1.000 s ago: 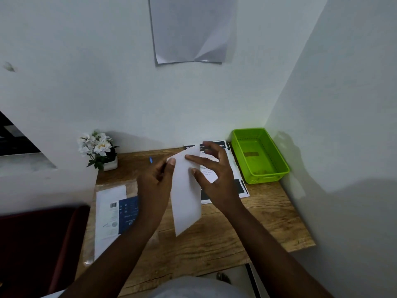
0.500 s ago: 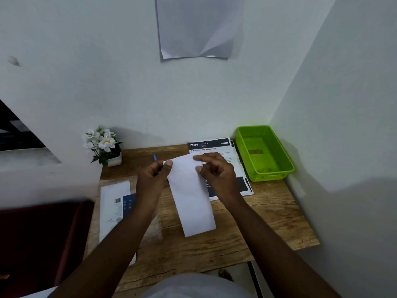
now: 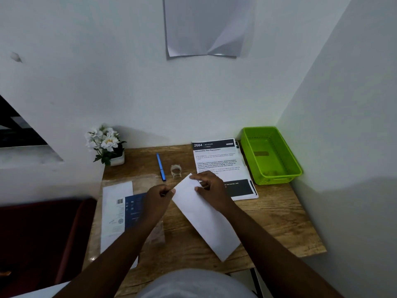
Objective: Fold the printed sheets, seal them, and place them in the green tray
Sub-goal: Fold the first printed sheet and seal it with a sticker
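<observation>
— Over the wooden surface (image 3: 279, 222), what's he got?
— Folded white sheet (image 3: 206, 218), long & narrow, slanting w/ its far end up by both hands.
— Grip?
— Left hand (image 3: 159, 195) curled, pinching the sheet's left edge near the top. Right hand (image 3: 211, 189) pinching the top end, fingers bent over it.
— Rest of the stuff?
— Printed stack (image 3: 223, 166) just behind the right hand, green tray (image 3: 277, 180) beside it at the wall. Blue pen (image 3: 160, 166) & tape roll (image 3: 175, 170) near the middle, flower pot (image 3: 107, 145) back left.

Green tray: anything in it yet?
Empty of sheets: the green tray shows only its bare bottom; the folded sheet is on the desk.
</observation>
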